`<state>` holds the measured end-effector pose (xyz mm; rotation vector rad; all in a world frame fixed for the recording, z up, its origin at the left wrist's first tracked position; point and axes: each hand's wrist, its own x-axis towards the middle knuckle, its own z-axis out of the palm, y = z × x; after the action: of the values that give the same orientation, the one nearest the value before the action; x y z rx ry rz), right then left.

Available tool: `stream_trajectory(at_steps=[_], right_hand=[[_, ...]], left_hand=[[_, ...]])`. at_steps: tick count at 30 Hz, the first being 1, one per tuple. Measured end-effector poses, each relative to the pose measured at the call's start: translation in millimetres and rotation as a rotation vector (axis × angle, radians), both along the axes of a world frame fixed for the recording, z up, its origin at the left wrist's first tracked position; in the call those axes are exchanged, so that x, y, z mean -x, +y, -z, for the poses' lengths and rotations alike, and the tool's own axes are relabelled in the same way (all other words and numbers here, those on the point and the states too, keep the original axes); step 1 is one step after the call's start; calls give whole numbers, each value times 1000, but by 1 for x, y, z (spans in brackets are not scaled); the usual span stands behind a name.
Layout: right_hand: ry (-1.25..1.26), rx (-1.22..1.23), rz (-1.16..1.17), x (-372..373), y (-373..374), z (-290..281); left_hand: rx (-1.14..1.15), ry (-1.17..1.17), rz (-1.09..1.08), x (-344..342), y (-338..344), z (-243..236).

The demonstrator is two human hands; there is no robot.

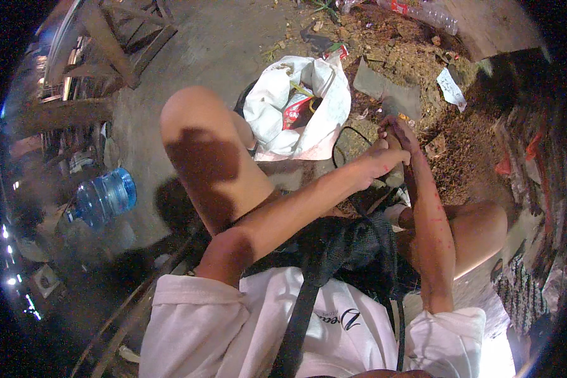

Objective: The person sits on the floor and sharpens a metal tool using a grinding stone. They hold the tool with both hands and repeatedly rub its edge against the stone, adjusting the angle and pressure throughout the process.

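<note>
Both my hands meet in front of my lap, right of centre. My left hand (384,162) reaches across and is closed round a brown, rounded, rod-like thing (394,176), whose lower end shows beneath the fingers. Against its upper part, my right hand (402,133) curls with bent fingers; blur and shadow hide the exact grip. The kind of thing I hold cannot be made out. Close by on the left stands a white sack (268,113) with its mouth spread wide, a red wrapper (295,112) inside. A thin black cord (335,148) loops between sack and hands.
Brown crumbly debris (469,148) covers the ground on the right, with a grey flat piece (387,88) and white paper (451,90). A clear plastic bottle (431,17) lies at the far right. Leftward are a blue water jug (107,196) and a wooden frame (116,44).
</note>
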<state>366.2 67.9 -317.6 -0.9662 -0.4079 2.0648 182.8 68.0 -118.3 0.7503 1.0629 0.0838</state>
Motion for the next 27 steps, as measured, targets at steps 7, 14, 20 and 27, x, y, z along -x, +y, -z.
stream_trajectory(at_steps=[7,14,20,27], right_hand=[[-20,155,56,37,-32,-78],[-379,-89,154,71,-70,-117],[-577,140,252,117,-114,-222],[-594,-115,85,91,-136,-162]], left_hand=[[-3,-155,-87,21,-38,3],[-38,-139,-117,45,-75,-32],[-53,-167,-14,60,-92,-44],[-125,-230,-97,57,-135,-16]])
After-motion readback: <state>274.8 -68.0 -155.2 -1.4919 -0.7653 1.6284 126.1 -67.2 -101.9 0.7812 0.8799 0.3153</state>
